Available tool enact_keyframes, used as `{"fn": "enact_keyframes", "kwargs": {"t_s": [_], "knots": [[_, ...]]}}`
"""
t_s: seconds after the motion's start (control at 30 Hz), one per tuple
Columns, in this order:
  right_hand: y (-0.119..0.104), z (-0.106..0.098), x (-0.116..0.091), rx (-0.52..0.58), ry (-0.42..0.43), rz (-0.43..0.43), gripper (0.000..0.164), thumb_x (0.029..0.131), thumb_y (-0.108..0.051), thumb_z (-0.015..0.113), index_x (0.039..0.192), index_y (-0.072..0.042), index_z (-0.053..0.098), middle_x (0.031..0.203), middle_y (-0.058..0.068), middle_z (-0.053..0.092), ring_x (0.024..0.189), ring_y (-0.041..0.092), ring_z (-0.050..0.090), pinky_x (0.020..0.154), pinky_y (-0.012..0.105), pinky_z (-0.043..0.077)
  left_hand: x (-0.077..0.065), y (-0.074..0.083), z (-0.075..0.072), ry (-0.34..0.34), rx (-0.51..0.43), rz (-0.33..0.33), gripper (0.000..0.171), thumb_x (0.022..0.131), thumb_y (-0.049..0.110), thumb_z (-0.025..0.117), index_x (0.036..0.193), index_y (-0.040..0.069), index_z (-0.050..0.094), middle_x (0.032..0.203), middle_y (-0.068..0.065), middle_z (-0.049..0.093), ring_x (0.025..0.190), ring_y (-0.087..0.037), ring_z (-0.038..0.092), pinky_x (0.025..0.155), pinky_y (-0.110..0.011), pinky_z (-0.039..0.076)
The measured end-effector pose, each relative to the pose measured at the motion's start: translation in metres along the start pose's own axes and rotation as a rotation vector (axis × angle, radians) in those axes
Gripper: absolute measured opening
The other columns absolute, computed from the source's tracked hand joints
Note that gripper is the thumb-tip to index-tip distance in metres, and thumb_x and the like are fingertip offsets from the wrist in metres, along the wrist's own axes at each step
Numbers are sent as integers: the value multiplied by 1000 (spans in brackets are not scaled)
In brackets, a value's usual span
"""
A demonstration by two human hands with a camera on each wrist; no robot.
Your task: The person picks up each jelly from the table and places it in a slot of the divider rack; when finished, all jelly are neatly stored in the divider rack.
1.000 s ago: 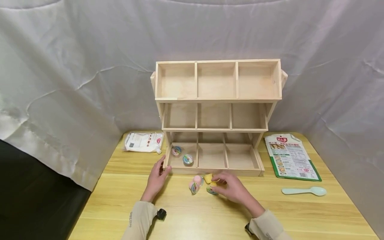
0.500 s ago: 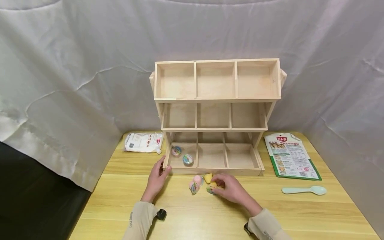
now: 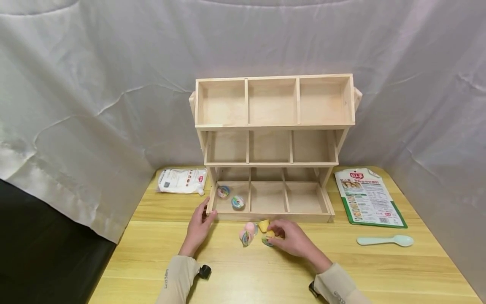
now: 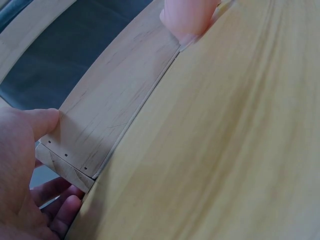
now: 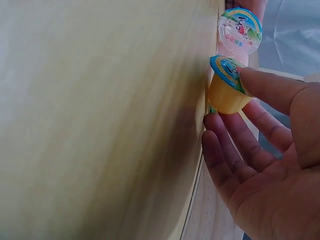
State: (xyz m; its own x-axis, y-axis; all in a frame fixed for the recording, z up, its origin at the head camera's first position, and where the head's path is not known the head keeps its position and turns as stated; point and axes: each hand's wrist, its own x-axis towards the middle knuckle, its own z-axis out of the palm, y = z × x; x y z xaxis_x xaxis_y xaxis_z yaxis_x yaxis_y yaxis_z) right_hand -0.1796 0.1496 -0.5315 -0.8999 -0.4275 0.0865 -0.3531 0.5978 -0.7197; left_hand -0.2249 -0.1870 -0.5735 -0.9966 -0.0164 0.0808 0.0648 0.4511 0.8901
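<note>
My left hand grips the lower left corner of a three-tier wooden rack. In the left wrist view, its thumb lies on the front board and the fingers curl round the side. In front of the rack, my right hand pinches a yellow jelly cup, thumb on the printed lid and fingers at its base. Another yellow jelly cup lies just behind it. Pink jelly cups lie together to its left. Two jelly cups, one behind the other, sit in the rack's bottom left compartment.
A white spouted pouch lies left of the rack. On the right are a white and green printed bag and a pale green spoon. Grey curtains surround the wooden table.
My right hand's fingers have drawn in on the yellow jelly cup, which has shifted very little. My left hand keeps its place on the rack's corner.
</note>
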Motion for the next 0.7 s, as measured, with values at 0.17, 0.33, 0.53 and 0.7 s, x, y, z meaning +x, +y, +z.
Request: {"fn": "enact_keyframes", "kwargs": {"t_s": [0.17, 0.33, 0.53, 0.7], "knots": [[-1, -1, -1, -9, 10, -1, 24, 88, -14, 83, 109, -9, 73, 98, 1, 69, 88, 16, 64, 77, 30, 56, -1, 0, 0, -1, 8, 4, 67, 106, 41, 59, 163, 19, 33, 144, -19, 53, 119, -29, 55, 100, -44, 46], [-7, -7, -1, -12, 30, 24, 25, 88, -13, 83, 111, -11, 73, 100, 0, 70, 90, 20, 65, 78, 30, 56, -1, 0, 0, 7, 16, 10, 67, 106, 40, 60, 163, 18, 33, 143, -19, 53, 119, -29, 55, 100, -43, 46], [-15, -18, 3, 0, 71, 78, 26, 90, -19, 81, 114, -14, 74, 103, -3, 68, 93, 15, 64, 81, 27, 55, -2, 1, 0, 20, 22, 20, 66, 105, 38, 61, 162, 17, 35, 139, -18, 56, 116, -27, 56, 97, -40, 47], [-16, -24, 6, 6, 98, 55, 27, 91, -16, 81, 116, -11, 74, 103, -2, 70, 94, 15, 65, 83, 30, 56, -1, 0, 0, 20, 22, 19, 66, 105, 39, 60, 162, 18, 36, 138, -18, 56, 116, -26, 56, 97, -39, 47]]}}
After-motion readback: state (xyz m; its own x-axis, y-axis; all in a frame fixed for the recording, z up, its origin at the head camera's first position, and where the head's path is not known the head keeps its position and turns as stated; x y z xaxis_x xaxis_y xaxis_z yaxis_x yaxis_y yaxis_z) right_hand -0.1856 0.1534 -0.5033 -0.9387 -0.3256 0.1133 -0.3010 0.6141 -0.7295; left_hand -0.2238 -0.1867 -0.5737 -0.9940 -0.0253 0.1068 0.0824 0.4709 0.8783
